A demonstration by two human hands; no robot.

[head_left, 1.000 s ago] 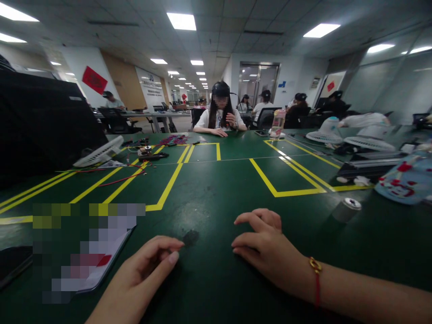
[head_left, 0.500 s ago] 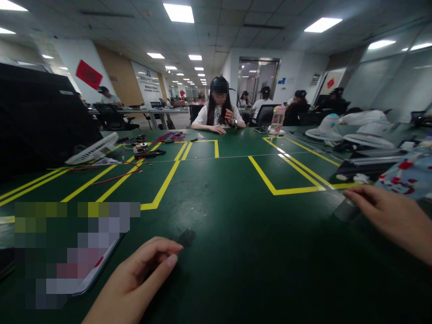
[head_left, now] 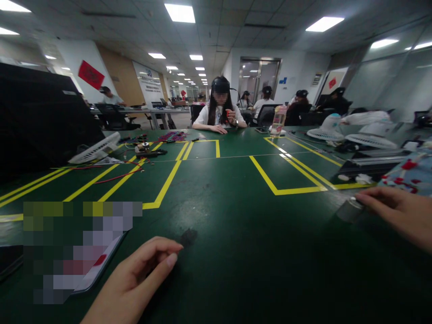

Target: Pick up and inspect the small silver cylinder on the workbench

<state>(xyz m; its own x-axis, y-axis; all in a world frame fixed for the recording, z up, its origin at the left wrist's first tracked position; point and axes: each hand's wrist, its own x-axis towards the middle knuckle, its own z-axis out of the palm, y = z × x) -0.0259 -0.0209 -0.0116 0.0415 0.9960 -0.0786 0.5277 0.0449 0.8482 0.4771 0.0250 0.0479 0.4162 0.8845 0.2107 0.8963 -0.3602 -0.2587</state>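
My left hand [head_left: 135, 281] rests on its side on the green table [head_left: 236, 234] at the bottom, fingers loosely curled with nothing visible in them. Its fingertips lie just short of a small dark scrap [head_left: 189, 236] on the table. My right hand [head_left: 398, 213] reaches in from the right edge with its fingers stretched out. Its fingertips touch the top of a small grey cylinder [head_left: 347, 210] that lies tilted on the table. The thumb of that hand is hidden.
A blurred flat device [head_left: 84, 256] lies at the lower left. A black monitor [head_left: 40, 121], a white fan [head_left: 97, 150], and red wires [head_left: 118, 177] occupy the left. Fans [head_left: 367, 140] and a patterned bag [head_left: 410, 173] are at right. A person [head_left: 221, 112] sits across the table.
My right hand left its spot beside my left hand and swung right to the grey cylinder, which it now touches. My left hand has stayed put.
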